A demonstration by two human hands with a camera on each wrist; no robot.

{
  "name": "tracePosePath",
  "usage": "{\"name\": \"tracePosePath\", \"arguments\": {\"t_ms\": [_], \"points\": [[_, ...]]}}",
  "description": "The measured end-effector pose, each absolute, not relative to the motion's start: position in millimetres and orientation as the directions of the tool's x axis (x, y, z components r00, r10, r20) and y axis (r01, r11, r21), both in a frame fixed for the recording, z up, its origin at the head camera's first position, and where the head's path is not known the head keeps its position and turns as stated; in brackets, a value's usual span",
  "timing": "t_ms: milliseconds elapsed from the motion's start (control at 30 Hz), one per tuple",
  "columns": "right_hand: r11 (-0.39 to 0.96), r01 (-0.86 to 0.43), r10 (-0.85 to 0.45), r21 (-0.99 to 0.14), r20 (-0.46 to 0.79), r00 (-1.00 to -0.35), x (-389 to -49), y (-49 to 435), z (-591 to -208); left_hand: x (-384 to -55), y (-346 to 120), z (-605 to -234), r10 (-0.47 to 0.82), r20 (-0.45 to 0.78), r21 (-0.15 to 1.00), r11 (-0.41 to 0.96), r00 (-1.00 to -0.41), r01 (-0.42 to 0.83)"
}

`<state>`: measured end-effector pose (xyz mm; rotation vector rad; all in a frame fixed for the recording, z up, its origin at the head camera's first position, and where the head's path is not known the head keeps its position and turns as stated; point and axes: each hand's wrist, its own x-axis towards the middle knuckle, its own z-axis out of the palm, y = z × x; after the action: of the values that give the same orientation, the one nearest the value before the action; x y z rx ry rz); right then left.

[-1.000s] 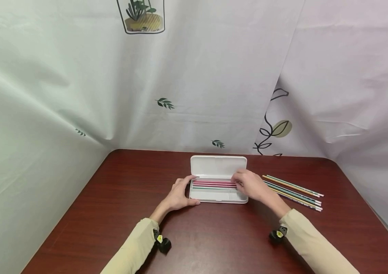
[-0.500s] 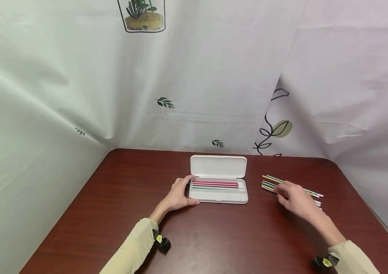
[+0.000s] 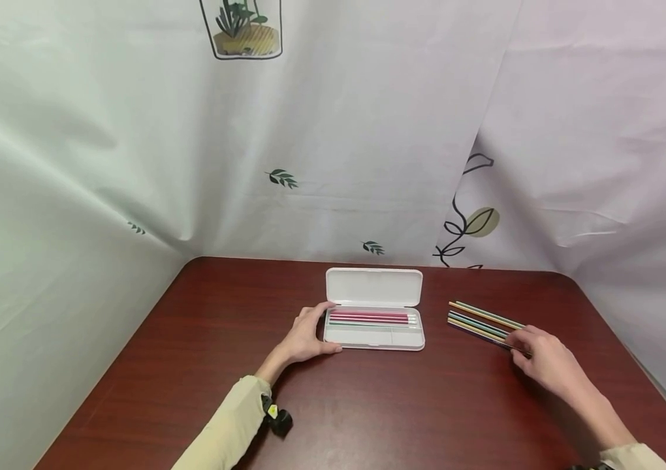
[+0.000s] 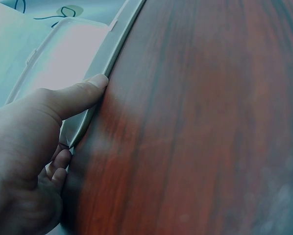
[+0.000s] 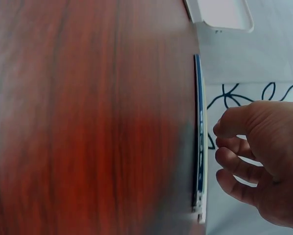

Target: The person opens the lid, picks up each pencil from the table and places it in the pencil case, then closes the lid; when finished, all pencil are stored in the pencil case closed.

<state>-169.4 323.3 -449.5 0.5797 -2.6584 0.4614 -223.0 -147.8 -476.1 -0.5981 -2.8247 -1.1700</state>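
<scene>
A white pencil case [image 3: 364, 337] lies on the table with its lid [image 3: 373, 287] raised at the back. Several red and green pencils [image 3: 368, 318] rest in its rear compartment. My left hand [image 3: 305, 334] grips the case's left end, thumb along the front edge and fingers at the rear corner; the left wrist view shows the thumb [image 4: 83, 95] against the rim. To the right lie several loose striped pencils [image 3: 474, 323]. Over their eraser ends hovers my right hand [image 3: 547, 359], fingers loosely bent; in the right wrist view they look apart from the pencils [image 5: 200, 122].
The dark red wooden table [image 3: 368, 405] carries the case and the pencils. A pale patterned cloth [image 3: 333, 130] hangs behind the table and along both sides.
From the right end of the case, my right hand has moved right and toward me, over the loose pencils to their eraser ends. My left hand has stayed on the case.
</scene>
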Motion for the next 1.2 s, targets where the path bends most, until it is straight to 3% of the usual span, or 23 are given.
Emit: {"name": "tracePosePath", "arguments": {"t_ms": [1200], "points": [[0.891,-0.407,-0.322,-0.202,0.35,-0.88,-177.2,336.4,-457.7,-224.2,-148.3,-478.0,0.333,0.158,0.681,0.645,-0.93,0.346]]}}
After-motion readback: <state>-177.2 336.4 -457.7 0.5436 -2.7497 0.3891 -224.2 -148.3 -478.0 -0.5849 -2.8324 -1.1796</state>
